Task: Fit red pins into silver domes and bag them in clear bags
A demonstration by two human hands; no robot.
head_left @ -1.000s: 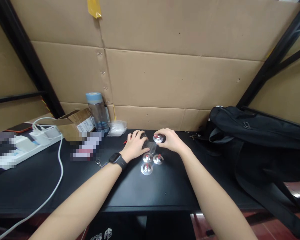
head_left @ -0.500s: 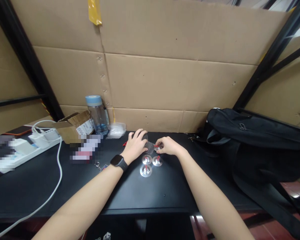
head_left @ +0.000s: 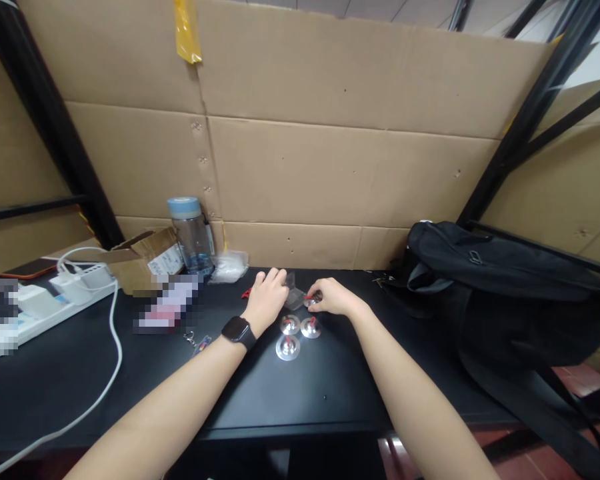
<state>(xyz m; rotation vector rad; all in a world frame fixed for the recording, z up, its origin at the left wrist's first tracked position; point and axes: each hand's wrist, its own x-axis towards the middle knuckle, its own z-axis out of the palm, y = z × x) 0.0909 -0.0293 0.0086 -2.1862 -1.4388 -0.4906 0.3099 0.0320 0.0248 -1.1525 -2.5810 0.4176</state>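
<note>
Three silver finger cymbals with red loops lie on the black table: one at the left point(head_left: 290, 325), one at the right point(head_left: 311, 327) and one nearest me point(head_left: 287, 347). Just beyond them, my right hand point(head_left: 333, 297) pinches a further finger cymbal point(head_left: 309, 301), partly hidden by my fingers. My left hand point(head_left: 267, 297), a black watch on its wrist, has its fingers curled on a piece of clear plastic packaging point(head_left: 295, 298). The fingertips there are partly hidden. Beside that hand, a small red item point(head_left: 247, 293) shows.
A water bottle point(head_left: 193, 233), an open cardboard box point(head_left: 145, 267) and a plastic pouch point(head_left: 230, 265) stand at the back left. A white power strip point(head_left: 50, 307) trails a cable. A keychain point(head_left: 195, 341) lies left of my wrist. At right sits a black backpack point(head_left: 505, 300).
The camera view has shifted slightly. My left fingers, spread over the plastic before, are now drawn closer together. My right hand stays at the far cymbal.
</note>
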